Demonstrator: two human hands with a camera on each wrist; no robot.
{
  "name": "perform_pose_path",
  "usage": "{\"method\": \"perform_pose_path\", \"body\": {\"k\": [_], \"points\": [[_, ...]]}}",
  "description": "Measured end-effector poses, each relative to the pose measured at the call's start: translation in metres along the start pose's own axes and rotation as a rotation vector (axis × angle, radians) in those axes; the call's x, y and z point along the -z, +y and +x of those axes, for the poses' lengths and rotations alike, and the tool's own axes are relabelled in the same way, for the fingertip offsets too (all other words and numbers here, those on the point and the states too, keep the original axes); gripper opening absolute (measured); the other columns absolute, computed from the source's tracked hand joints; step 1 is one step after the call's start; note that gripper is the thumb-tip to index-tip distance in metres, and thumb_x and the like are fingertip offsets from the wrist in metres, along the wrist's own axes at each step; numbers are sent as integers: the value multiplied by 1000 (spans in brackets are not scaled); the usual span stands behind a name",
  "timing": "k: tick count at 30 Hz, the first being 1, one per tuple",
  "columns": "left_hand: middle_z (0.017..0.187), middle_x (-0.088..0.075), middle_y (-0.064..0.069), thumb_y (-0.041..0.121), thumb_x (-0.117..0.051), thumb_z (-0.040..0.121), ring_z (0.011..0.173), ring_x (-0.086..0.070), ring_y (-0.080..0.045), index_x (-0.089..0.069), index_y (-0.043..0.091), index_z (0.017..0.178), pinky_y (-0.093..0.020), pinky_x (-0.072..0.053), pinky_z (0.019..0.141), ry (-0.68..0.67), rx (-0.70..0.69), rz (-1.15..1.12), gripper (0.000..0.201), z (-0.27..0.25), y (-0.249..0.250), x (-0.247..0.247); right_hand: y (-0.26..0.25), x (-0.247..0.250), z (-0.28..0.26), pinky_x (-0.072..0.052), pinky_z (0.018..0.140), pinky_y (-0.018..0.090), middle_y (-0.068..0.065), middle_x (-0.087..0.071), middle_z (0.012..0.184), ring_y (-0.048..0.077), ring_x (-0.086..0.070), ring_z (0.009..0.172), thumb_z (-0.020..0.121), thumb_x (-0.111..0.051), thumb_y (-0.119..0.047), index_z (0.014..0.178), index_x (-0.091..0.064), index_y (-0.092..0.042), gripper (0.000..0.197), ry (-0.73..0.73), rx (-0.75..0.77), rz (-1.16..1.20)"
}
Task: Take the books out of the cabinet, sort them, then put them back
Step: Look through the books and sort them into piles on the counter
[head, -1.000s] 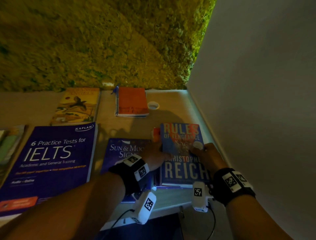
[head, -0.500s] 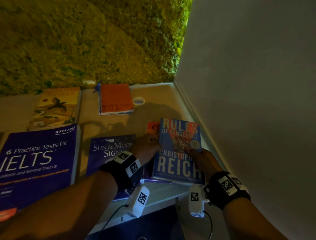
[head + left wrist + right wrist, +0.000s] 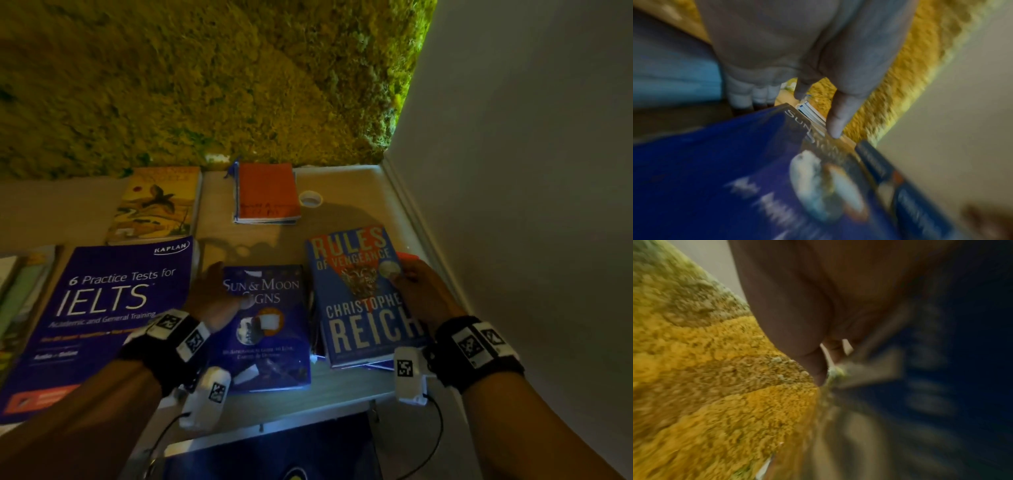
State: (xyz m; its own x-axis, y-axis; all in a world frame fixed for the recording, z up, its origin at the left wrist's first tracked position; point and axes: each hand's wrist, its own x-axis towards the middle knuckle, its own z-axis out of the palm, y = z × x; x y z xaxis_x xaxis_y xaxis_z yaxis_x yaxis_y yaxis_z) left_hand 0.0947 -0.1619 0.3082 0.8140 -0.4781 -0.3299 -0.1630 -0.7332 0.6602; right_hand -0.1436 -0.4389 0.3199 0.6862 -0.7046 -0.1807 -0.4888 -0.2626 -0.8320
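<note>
The left hand (image 3: 214, 301) rests at the 9 o'clock edge of the Sun & Moon Signs book (image 3: 270, 329), fingers loosely extended, thumb on the cover; this grip encloses nothing. The right hand (image 3: 423, 294) holds the 3 o'clock edge of the Rules of Vengeance book (image 3: 363, 298); the grip opening cannot be told. Both books lie flat on the desk (image 3: 346, 185), side by side. The IELTS book (image 3: 102, 308) lies at 9 o'clock.

IELTS book (image 3: 96, 318): cut off at left | right hand (image 3: 818, 305): wrist view blurred, grip unclear
</note>
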Motion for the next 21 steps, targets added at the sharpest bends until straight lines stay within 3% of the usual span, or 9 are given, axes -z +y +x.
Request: {"method": "perform_pose_path", "body": {"k": [3,6,8,9,11,13,16,19,21], "points": [[98,-68,-10,35,-88,68,85,-67,-32,-61,9,105,-50,-56,77,-53,43,-154,53,6,2,7,1,-9,0,-62,78,49,1,-77,103,23,-75,86,78,-62,-72,116,-71,-27,59,-47,-65,-69],[94,-76,-17,40,-90,53,85,-73,-38,-76,12,90,-59,-57,84,-144,127,-352,48,10,-2,12,-3,-12,-1,-51,62,31,9,-72,105,24,-69,85,88,-76,-44,116,-68,-15,41,-56,-88,-142],[95,-78,-13,26,-84,64,89,-73,-39,-78,17,92,-59,-55,89,-196,138,-460,30,3,0,13,-2,-12,0,-55,70,36,9,-71,107,28,-70,91,89,-78,-37,116,-66,-13,38,-57,-95,-126],[99,-77,-13,19,-83,66,91,-73,-39,-76,17,99,-58,-56,89,-230,115,-492,34,-4,5,13,-1,-12,0,-58,77,43,9,-72,108,29,-70,92,88,-79,-37,117,-66,-13,40,-55,-90,-110],[109,-74,-15,7,-82,71,94,-72,-37,-65,16,114,-52,-57,84,-284,73,-568,48,-15,9,11,0,-13,0,-59,84,50,8,-73,109,28,-71,93,81,-79,-48,117,-67,-14,51,-55,-92,-89],[115,-70,-18,-3,-74,81,93,-71,-36,-61,21,110,-47,-56,81,-262,47,-624,39,-21,12,15,8,-14,3,-61,83,52,7,-75,108,27,-73,91,69,-75,-58,114,-68,-20,59,-32,-105,-29],[118,-69,-20,-2,-72,80,88,-71,-34,-63,27,107,-49,-57,83,-185,-31,-688,40,-19,22,40,16,-11,4,-60,85,58,6,-79,101,30,-75,90,80,-75,-43,106,-73,-25,32,-6,-104,49],[98,-75,-11,-6,-53,93,70,-75,-19,-65,18,109,-35,-62,58,-174,-121,-758,30,-12,40,68,12,-6,-2,-61,83,53,11,-78,100,32,-74,90,96,-71,-26,108,-74,-13,19,11,-127,49],[85,-78,-2,-3,-50,96,66,-75,-16,-61,8,117,-29,-59,51,-163,-154,-807,26,-6,56,74,9,-6,-4,-58,74,43,14,-76,100,33,-72,89,101,-64,-28,109,-71,-7,23,28,-153,33]]}}
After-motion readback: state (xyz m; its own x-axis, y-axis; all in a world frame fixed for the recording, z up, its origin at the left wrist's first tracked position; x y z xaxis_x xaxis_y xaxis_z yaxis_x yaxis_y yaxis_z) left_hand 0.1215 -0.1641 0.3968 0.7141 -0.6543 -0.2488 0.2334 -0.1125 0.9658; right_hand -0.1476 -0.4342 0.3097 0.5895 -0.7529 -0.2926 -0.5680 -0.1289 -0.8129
